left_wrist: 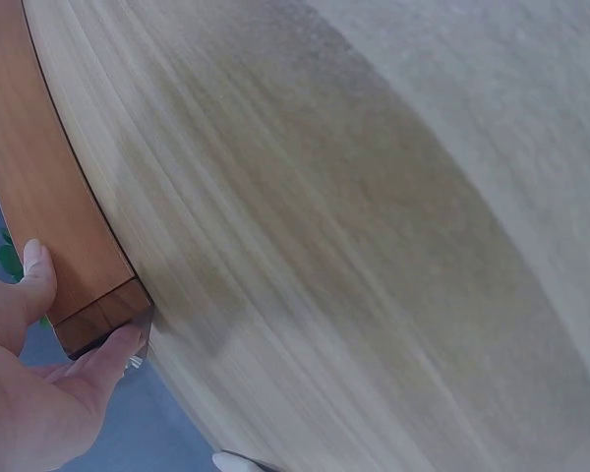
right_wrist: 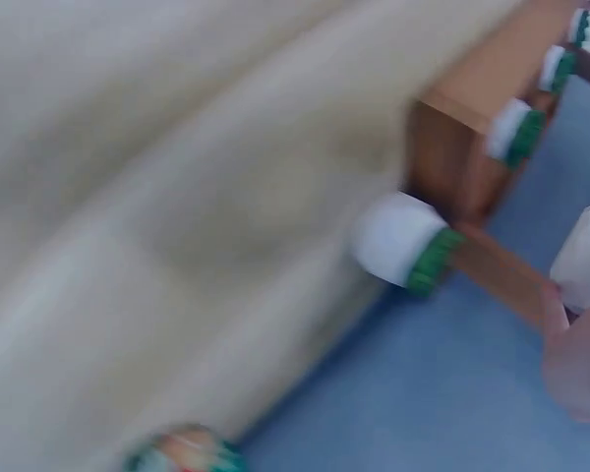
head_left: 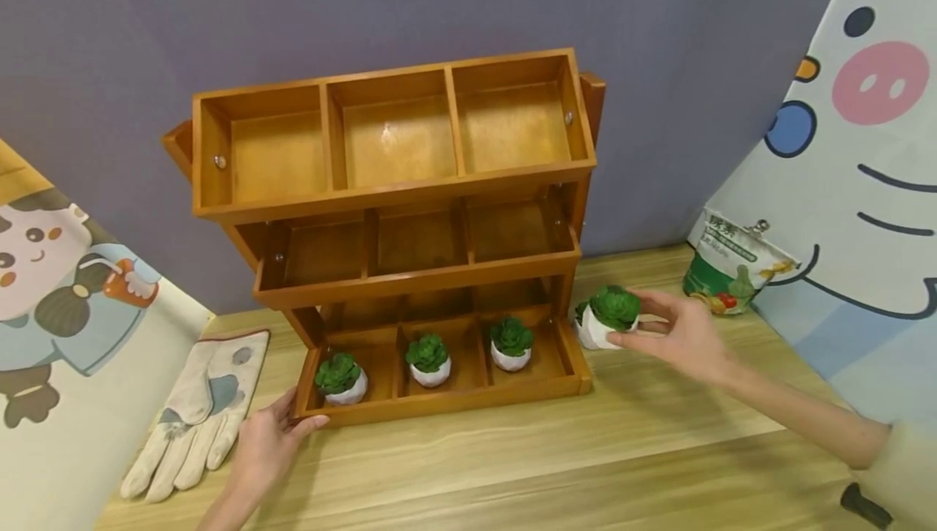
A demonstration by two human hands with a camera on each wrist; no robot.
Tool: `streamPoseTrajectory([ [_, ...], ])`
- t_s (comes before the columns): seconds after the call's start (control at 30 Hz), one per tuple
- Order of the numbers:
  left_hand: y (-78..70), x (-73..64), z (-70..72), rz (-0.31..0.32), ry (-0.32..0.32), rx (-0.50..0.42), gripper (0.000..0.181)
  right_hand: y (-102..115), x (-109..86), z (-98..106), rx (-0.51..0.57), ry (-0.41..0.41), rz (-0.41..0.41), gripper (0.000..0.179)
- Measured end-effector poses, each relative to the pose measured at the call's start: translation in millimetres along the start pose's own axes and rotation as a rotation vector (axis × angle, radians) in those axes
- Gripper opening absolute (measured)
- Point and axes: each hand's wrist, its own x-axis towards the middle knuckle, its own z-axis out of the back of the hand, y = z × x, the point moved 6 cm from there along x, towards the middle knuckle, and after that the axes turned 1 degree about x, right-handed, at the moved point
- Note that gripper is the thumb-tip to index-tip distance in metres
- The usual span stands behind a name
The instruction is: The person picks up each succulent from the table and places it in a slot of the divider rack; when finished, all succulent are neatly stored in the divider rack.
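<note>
A three-tier wooden plant rack (head_left: 395, 189) stands against the wall, each tier split into three compartments. Its bottom tier holds three potted succulents in white pots: one on the left (head_left: 342, 380), one in the middle (head_left: 429, 360) and one on the right (head_left: 511, 344). My left hand (head_left: 267, 441) grips the bottom tier's left front corner (left_wrist: 103, 310), thumb on the front face. To the right of the rack, my right hand (head_left: 684, 336) holds a potted succulent (head_left: 615, 309) by its white pot. Another potted succulent (right_wrist: 398, 241) stands on the table behind it, partly hidden in the head view.
White work gloves (head_left: 201, 413) lie on the wooden table (head_left: 512, 466) at the left. A clipped bag (head_left: 735, 263) with vegetable pictures stands at the back right. Cartoon-printed panels (head_left: 864, 189) flank both sides, and a grey wall (head_left: 366, 10) rises behind.
</note>
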Motion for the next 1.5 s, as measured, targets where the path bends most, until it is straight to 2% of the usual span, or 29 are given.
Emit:
streamPoseTrajectory([
  [0.17,0.7,-0.6,-0.3,0.006,-0.001,-0.01,0.061,55,22.0,3,-0.098,0.011,0.156,0.059],
  [0.33,1.0,-0.6,-0.9,0.01,0.002,-0.022,0.061,93,46.0,-6,-0.133,0.042,0.198,0.06],
  [0.47,0.5,-0.2,-0.8,-0.002,-0.008,-0.019,0.06,107,65.8,-16,-0.201,0.018,0.192,0.065],
  [0.73,-1.3,-0.1,-2.0,-0.02,-0.017,-0.013,0.06,111,95.7,-35,-0.254,-0.029,0.176,0.073],
  [0.83,-1.1,0.1,-1.7,-0.015,-0.009,-0.014,0.06,109,102.4,-41,-0.302,-0.054,0.182,0.074],
  [1.07,-0.7,0.7,0.1,-0.015,-0.006,-0.007,0.058,105,113.3,-58,-0.303,-0.062,0.203,0.073],
  [1.27,-0.8,0.3,-0.1,-0.013,-0.001,-0.006,0.055,105,127.4,-65,-0.35,-0.089,0.195,0.068],
  [1.5,0.4,-0.9,-0.3,0.027,0.027,-0.013,0.057,104,137.9,-72,-0.423,-0.02,0.141,0.071],
])
